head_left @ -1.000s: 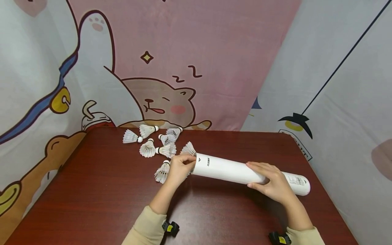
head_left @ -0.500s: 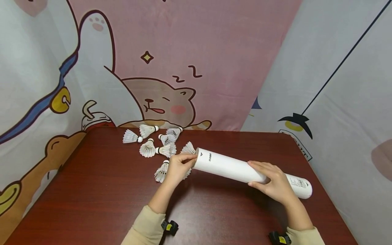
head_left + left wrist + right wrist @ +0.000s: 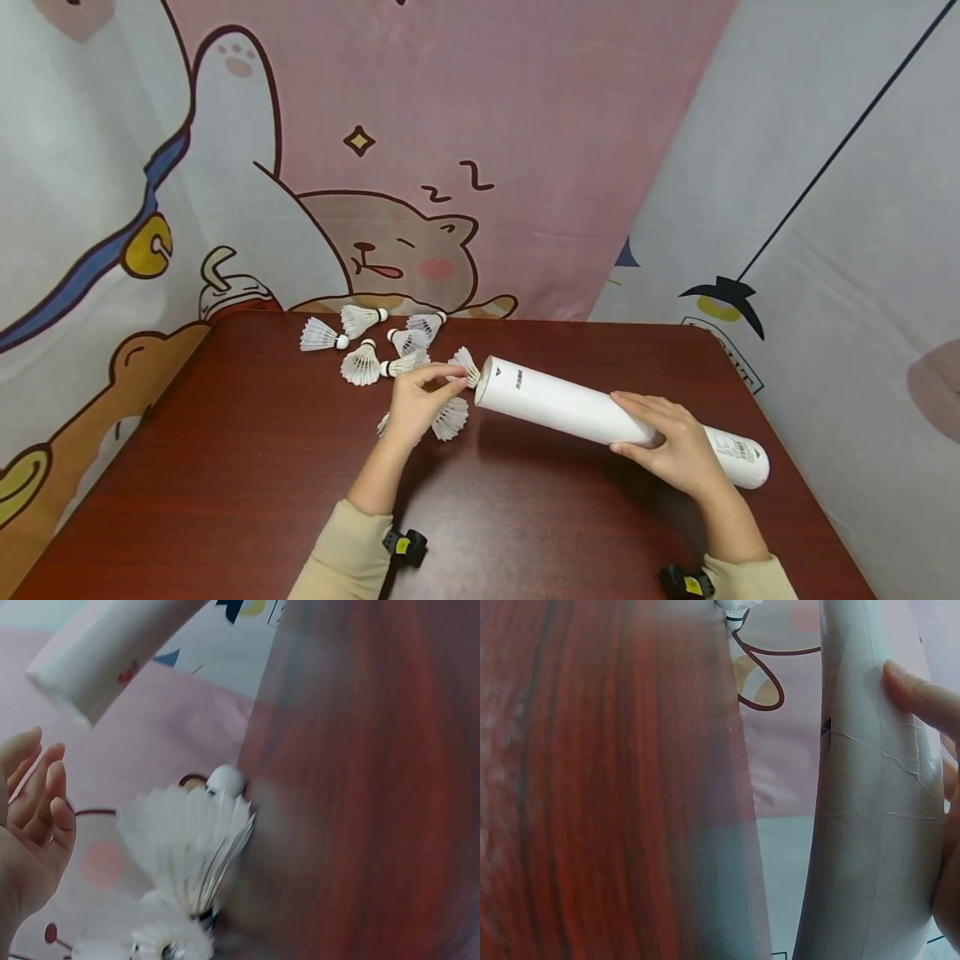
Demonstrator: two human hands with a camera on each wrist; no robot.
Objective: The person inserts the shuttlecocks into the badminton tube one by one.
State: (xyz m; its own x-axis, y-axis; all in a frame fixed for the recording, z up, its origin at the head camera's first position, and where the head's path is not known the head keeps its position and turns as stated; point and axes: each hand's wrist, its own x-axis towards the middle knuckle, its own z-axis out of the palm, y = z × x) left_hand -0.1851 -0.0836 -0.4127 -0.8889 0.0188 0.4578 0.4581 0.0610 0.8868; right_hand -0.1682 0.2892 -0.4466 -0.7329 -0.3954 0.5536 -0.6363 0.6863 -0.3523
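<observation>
A long white shuttlecock tube (image 3: 562, 400) is held tilted over the table by my right hand (image 3: 671, 442), its mouth end toward the left and higher. The right wrist view has the thumb and fingers wrapped round the tube (image 3: 877, 810). My left hand (image 3: 420, 400) is just left of the tube's mouth. In the left wrist view this hand (image 3: 34, 817) has loosely bent fingers with nothing between them. One shuttlecock (image 3: 465, 364) lies just beyond its fingertips, beside the tube's mouth. Another shuttlecock (image 3: 450, 419) lies below, and one more is mostly hidden behind the hand.
Several white feather shuttlecocks (image 3: 362, 363) lie scattered on the back left of the dark red wooden table (image 3: 225, 467). A cartoon-printed cloth (image 3: 562, 167) hangs behind the table's far edge.
My left hand has drawn back leftward from the tube's mouth, uncovering the shuttlecock below. The tube's mouth end has risen slightly, and the tube has shifted a little right with my right hand.
</observation>
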